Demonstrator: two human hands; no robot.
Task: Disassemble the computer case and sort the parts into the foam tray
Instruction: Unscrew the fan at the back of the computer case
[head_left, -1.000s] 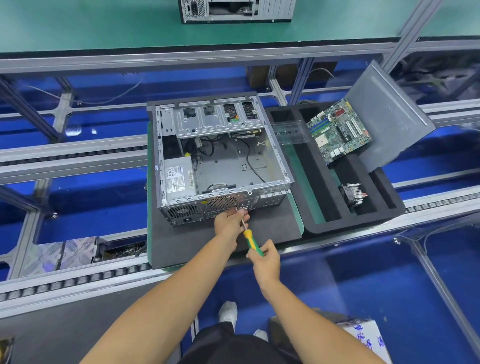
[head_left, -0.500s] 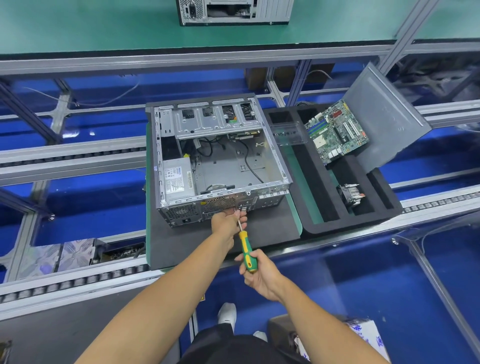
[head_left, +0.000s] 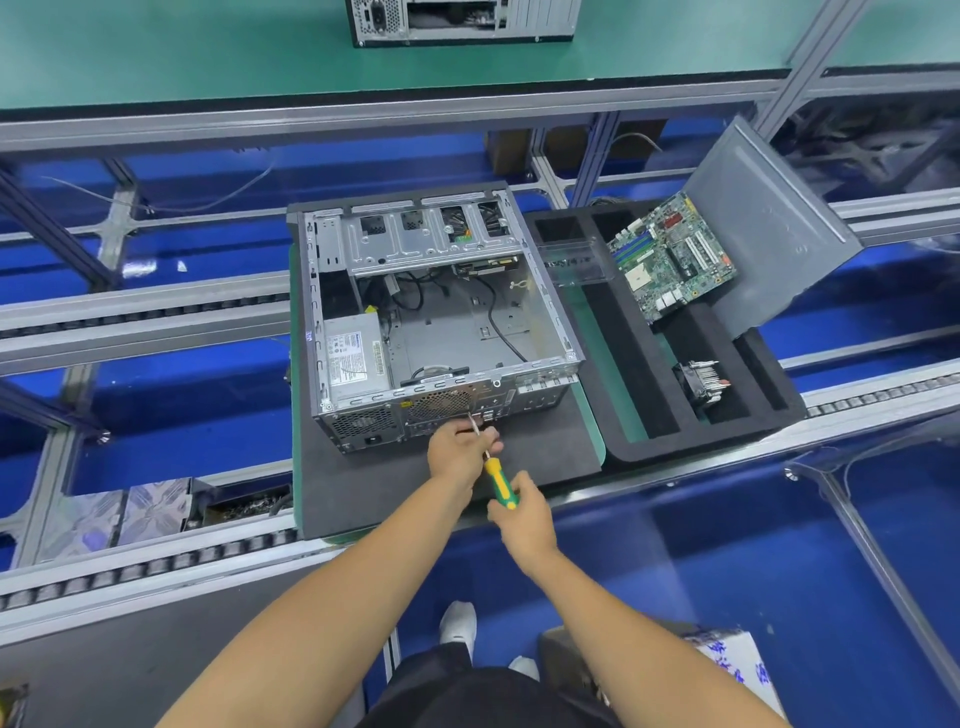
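One head-worn wide-angle view only: the scene is being viewed from above, forward and down, with the computer case (head_left: 436, 322) centred near and conveyor rails far.

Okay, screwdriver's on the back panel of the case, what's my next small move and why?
Probably keep turning the screwdriver with the right hand while the left hand steadies the shaft: its tip sits at the rear panel of the case beside the fan grille, and the power supply is still inside.
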